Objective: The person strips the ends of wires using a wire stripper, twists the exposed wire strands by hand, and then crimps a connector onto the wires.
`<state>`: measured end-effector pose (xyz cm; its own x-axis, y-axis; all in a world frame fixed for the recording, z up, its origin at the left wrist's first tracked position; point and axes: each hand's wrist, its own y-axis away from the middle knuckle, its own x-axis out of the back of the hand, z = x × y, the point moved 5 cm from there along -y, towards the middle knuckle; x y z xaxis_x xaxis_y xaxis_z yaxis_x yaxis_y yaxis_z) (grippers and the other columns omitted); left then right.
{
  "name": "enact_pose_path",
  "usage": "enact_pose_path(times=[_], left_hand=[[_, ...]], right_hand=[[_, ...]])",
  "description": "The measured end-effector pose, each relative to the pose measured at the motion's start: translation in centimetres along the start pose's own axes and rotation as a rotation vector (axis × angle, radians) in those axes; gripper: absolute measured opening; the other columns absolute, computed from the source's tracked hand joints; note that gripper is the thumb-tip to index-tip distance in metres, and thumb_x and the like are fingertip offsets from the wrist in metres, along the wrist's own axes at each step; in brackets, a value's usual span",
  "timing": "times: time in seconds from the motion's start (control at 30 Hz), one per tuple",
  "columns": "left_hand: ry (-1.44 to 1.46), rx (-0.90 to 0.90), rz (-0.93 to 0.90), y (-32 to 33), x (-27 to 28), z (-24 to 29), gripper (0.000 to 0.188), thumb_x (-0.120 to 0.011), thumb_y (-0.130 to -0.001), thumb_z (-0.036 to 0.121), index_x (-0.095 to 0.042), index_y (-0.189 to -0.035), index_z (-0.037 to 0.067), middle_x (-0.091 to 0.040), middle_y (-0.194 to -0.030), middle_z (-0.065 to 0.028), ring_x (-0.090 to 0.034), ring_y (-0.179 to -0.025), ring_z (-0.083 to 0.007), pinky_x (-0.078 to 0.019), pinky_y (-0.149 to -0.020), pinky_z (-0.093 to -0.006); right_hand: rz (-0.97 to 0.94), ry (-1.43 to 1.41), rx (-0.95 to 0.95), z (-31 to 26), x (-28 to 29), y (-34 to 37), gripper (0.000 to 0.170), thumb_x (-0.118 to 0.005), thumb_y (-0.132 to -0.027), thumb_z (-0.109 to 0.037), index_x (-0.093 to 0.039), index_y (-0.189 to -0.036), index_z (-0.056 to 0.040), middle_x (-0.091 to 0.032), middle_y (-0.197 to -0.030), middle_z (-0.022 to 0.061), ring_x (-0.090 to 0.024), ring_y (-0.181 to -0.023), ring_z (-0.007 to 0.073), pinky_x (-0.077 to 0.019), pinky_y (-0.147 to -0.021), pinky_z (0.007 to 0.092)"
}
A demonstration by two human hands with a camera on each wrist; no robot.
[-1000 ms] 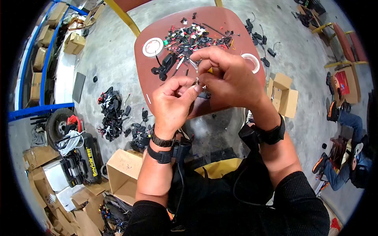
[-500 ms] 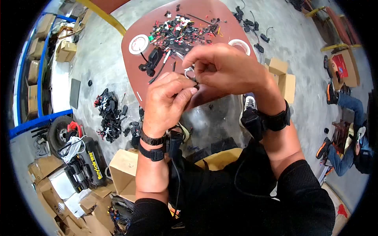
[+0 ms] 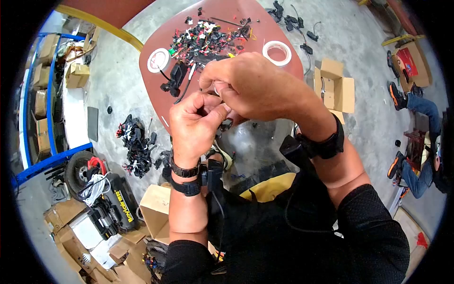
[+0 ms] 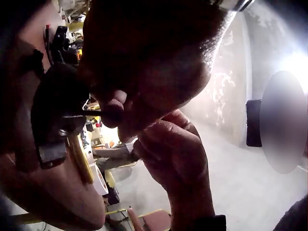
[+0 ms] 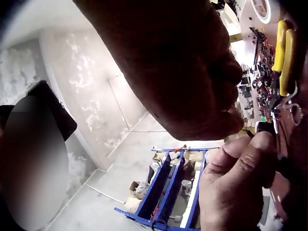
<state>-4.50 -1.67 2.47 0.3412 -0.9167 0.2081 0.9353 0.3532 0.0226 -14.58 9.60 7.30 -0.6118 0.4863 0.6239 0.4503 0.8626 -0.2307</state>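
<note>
Both hands meet over the near edge of the red-brown table [image 3: 156,102]. My left hand [image 3: 193,127] pinches a small black part [image 5: 264,126] between thumb and curled fingers. My right hand [image 3: 257,87], higher and to the right, has its fingers curled down against the left fingertips, pinching a thin dark piece [image 5: 248,133]. The fingers hide much of both pieces. A black device with a cable [image 3: 178,75] lies left of the hands. Beyond them spreads a pile of small black, red and white parts [image 3: 204,39]. Yellow-handled pliers [image 5: 285,57] lie beside the pile.
Two white tape rolls [image 3: 158,60] [image 3: 277,53] lie on the table. Black parts [image 3: 135,142] are heaped on the floor at left. Open cardboard boxes [image 3: 344,94] [image 3: 155,203] stand on both sides. A seated person's legs [image 3: 425,109] show at far right.
The view has shifted, bringing the right tape roll out from behind the right hand. The right hand has closed in on the left fingertips, and the pale loop seen between them is now hidden.
</note>
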Motion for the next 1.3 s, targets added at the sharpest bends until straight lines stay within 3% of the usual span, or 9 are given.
enact_pose_path(times=[0.17, 0.2, 0.4, 0.5, 0.7, 0.8, 0.9, 1.2, 1.3], left_hand=[[0.105, 0.096, 0.122, -0.2, 0.5, -0.2, 0.008, -0.077, -0.083, -0.002, -0.069, -0.083, -0.001, -0.065, -0.071, 0.0010, -0.055, -0.062, -0.0023, -0.0442, -0.055, -0.0188], [0.142, 0.123, 0.132, -0.2, 0.6, -0.4, 0.008, -0.077, -0.083, -0.002, -0.069, -0.084, -0.001, -0.066, -0.072, 0.0001, -0.056, -0.062, -0.0027, -0.0452, -0.056, -0.0191], [0.329, 0.176, 0.084, -0.4, 1.5, -1.8, 0.011, -0.078, -0.084, 0.002, -0.070, -0.091, -0.001, -0.071, -0.081, -0.0044, -0.062, -0.065, -0.0078, -0.0500, -0.059, -0.0223], [0.364, 0.208, 0.044, -0.4, 1.5, -1.7, 0.011, -0.077, -0.084, 0.002, -0.069, -0.092, -0.001, -0.070, -0.079, -0.0041, -0.060, -0.063, -0.0078, -0.0485, -0.056, -0.0224], [0.486, 0.250, -0.131, -0.2, 1.7, -2.3, 0.012, -0.075, -0.086, 0.005, -0.068, -0.093, -0.002, -0.067, -0.078, -0.0070, -0.057, -0.060, -0.0093, -0.0474, -0.054, -0.0229], [0.510, 0.173, -0.217, -0.2, 1.7, -2.5, 0.014, -0.076, -0.086, 0.009, -0.068, -0.091, -0.002, -0.067, -0.079, -0.0080, -0.056, -0.059, -0.0106, -0.0483, -0.053, -0.0238], [0.554, 0.106, -0.275, -0.1, 1.4, -2.2, 0.011, -0.076, -0.087, 0.008, -0.070, -0.090, -0.001, -0.067, -0.074, -0.0036, -0.052, -0.051, -0.0054, -0.0360, -0.044, -0.0209], [0.644, 0.100, -0.338, -0.1, 1.2, -1.5, 0.014, -0.076, -0.086, 0.011, -0.071, -0.091, -0.001, -0.070, -0.080, -0.0075, -0.059, -0.067, -0.0095, -0.0461, -0.062, -0.0228], [0.658, 0.103, -0.337, -0.1, 1.1, -1.5, 0.014, -0.076, -0.087, 0.011, -0.071, -0.090, -0.001, -0.070, -0.080, -0.0074, -0.059, -0.066, -0.0094, -0.0456, -0.061, -0.0226]], right_hand=[[0.374, -0.098, 0.170, 0.6, 1.0, -0.2, 0.018, -0.059, -0.089, 0.000, -0.067, -0.104, -0.0017, -0.062, -0.070, 0.0061, -0.058, -0.061, 0.0068, -0.0466, -0.056, 0.0255], [0.390, -0.041, 0.185, -0.2, 2.5, 0.1, 0.019, -0.063, -0.088, 0.001, -0.067, -0.107, -0.0002, -0.053, -0.069, 0.0002, -0.045, -0.061, 0.0027, -0.0408, -0.055, 0.0198], [0.307, -0.256, 0.019, 2.1, 1.6, -0.2, 0.026, -0.061, -0.085, 0.004, -0.066, -0.111, -0.0009, -0.057, -0.074, -0.0051, -0.048, -0.066, 0.0016, -0.0433, -0.060, 0.0193], [0.288, -0.178, 0.018, 1.4, 1.7, -0.2, 0.024, -0.058, -0.087, 0.001, -0.067, -0.109, -0.0032, -0.069, -0.081, 0.0131, -0.068, -0.068, 0.0185, -0.0537, -0.064, 0.0313], [0.035, -0.661, 0.015, 2.7, -0.4, -0.5, 0.041, -0.060, -0.086, 0.008, -0.062, -0.126, -0.0003, -0.070, -0.099, 0.0064, -0.063, -0.082, 0.0060, -0.0534, -0.077, 0.0226], [-0.018, -0.768, 0.032, 2.7, -0.8, -0.7, 0.044, -0.062, -0.086, 0.008, -0.060, -0.129, 0.0004, -0.070, -0.102, 0.0075, -0.064, -0.085, 0.0079, -0.0543, -0.080, 0.0236], [-0.074, -0.832, 0.011, 2.3, -1.0, -0.7, 0.043, -0.064, -0.088, 0.006, -0.059, -0.131, 0.0008, -0.070, -0.099, 0.0070, -0.065, -0.085, 0.0091, -0.0537, -0.079, 0.0234], [-0.155, -0.949, -0.001, 2.1, -1.3, -0.6, 0.039, -0.064, -0.089, 0.006, -0.060, -0.128, 0.0019, -0.070, -0.091, 0.0078, -0.066, -0.079, 0.0118, -0.0549, -0.072, 0.0257], [-0.174, -0.999, -0.036, 2.0, -1.4, -0.6, 0.038, -0.063, -0.089, 0.007, -0.060, -0.127, 0.0020, -0.069, -0.088, 0.0070, -0.066, -0.078, 0.0117, -0.0549, -0.071, 0.0256]])
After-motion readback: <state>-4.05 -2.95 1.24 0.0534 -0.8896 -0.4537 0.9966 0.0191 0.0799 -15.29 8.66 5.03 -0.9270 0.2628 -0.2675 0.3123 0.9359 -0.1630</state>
